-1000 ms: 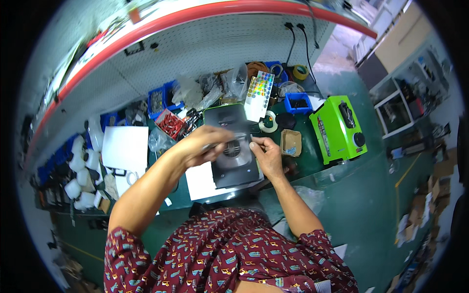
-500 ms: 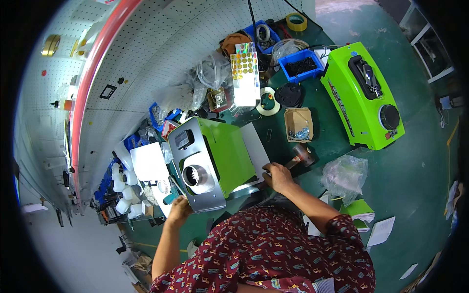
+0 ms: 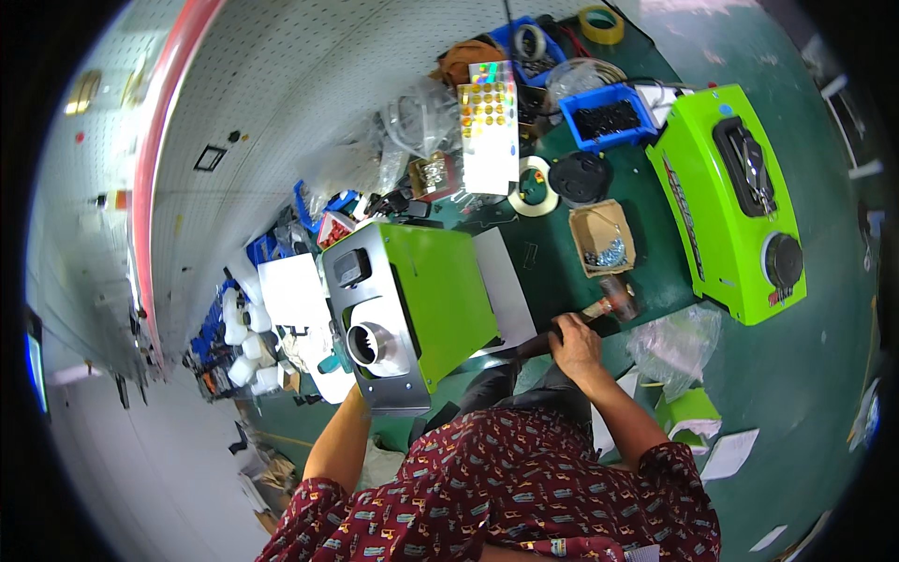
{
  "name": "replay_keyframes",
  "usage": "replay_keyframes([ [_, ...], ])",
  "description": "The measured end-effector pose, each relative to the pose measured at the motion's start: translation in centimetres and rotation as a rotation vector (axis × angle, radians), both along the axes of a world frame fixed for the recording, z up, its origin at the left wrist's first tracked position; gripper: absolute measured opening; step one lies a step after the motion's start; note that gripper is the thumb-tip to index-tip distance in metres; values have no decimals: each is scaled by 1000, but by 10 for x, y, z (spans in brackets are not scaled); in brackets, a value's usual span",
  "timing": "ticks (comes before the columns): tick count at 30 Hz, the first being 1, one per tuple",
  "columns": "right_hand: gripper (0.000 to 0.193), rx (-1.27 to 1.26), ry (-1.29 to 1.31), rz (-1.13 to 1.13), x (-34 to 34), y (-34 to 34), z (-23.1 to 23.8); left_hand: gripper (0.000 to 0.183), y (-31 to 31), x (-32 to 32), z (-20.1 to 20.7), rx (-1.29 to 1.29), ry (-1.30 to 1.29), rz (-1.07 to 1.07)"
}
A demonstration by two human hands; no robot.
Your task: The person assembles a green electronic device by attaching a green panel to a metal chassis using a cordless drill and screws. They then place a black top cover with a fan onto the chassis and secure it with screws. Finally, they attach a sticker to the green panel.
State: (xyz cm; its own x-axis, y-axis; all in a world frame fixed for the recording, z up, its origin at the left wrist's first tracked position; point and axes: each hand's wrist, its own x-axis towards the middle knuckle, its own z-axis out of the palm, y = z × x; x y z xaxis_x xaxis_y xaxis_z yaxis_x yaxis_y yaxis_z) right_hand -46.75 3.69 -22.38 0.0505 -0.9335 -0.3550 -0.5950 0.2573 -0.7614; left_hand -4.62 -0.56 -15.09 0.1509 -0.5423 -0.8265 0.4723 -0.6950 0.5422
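In front of me stands a green machine housing (image 3: 435,295) with a dark grey front panel (image 3: 398,393), which carries a round metal pipe outlet (image 3: 368,345) and a small black display. My left hand (image 3: 354,401) reaches up by the panel's lower left corner; its fingers are hidden behind the panel. To the right of the housing, at the near table edge, my right hand (image 3: 576,347) is closed over the handle of a hammer (image 3: 618,298). The hammer's head lies on the table just beyond my fingers, with a dark length of handle showing left of the hand.
A cardboard box of screws (image 3: 602,242), black round part (image 3: 579,178), tape roll (image 3: 535,187) and blue bin (image 3: 609,117) lie beyond. A second green machine (image 3: 730,201) stands right, near a clear plastic bag (image 3: 676,348). White sheets (image 3: 292,295) and bottles are at left.
My left hand has gone from the panel's lower corner to mostly behind it. My right hand has slid slightly right along the table edge at the hammer. The whole view has shifted.
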Motion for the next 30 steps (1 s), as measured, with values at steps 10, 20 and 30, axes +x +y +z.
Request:
replay_keyframes([
  [10, 23, -485, -313, -210, 5, -68, 94, 21, -6, 28, 52, -254, -871, -212],
  [20, 59, -1093, -420, 163, 119, -125, 243, 19, -23, -127, 251, -510, -107, -641],
  [30, 31, -256, -1098, -327, 64, -154, 163, 83, -48, -128, 187, -837, -1317, -866],
])
